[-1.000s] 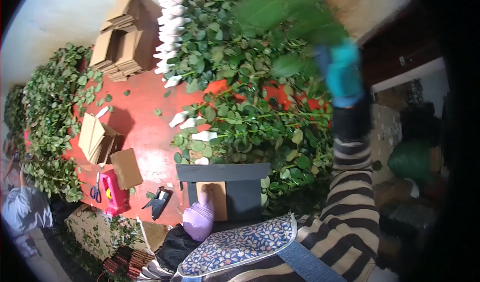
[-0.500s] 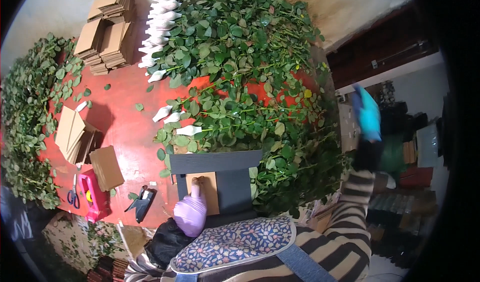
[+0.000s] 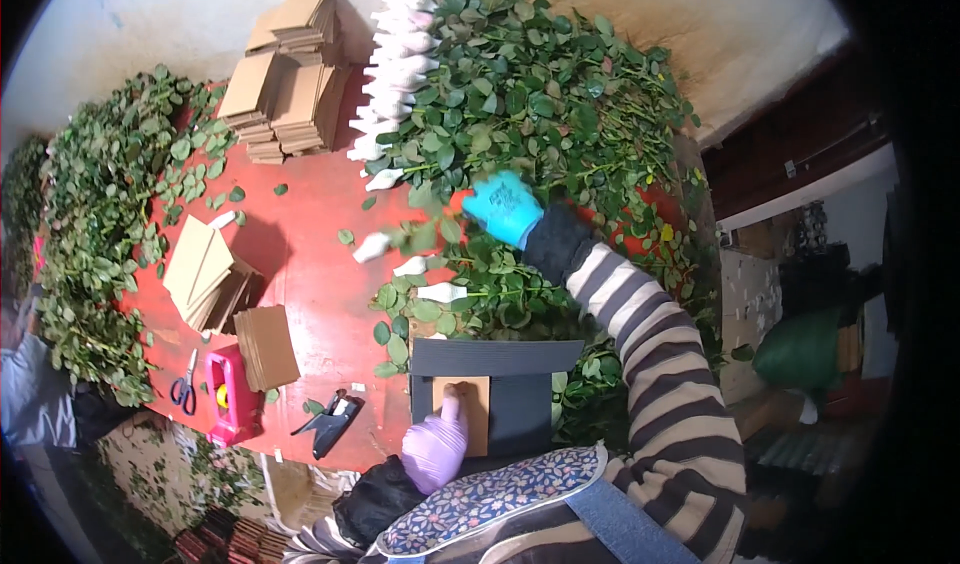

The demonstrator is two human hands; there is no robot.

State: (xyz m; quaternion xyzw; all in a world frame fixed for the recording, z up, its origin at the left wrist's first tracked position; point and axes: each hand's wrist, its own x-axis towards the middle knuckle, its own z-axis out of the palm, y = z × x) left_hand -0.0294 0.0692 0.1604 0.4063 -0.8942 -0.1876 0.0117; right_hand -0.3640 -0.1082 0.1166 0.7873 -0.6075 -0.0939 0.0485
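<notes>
Plainly, this is a red worktop [image 3: 325, 299] seen from above. The right grip [image 3: 505, 207], gloved in teal, is over or among loose roses [image 3: 441, 293], inward from the worktop's right edge; whether its fingers are apart or closed on one of them cannot be told. The left grip [image 3: 437, 452], gloved in lilac, has its fingertips down on a brown card [image 3: 477, 419], which lies on a dark board [image 3: 523, 414] at the near edge; whether it also clamps the card is unclear. Beyond, a leafy pile [image 3: 570, 109] reaches toward the far edge, with white sleeves [image 3: 400, 64] along its left side. Leftward along the near edge are a stapler [image 3: 334, 424], a pink dispenser [image 3: 232, 416] and scissors [image 3: 187, 392].

Good handling here probably means taking one rose at a time, easing it free of its neighbours so nothing snags, while light, even pressure keeps the card square. Dark print marks the right grip's back, too small to read; no other writing is legible.
</notes>
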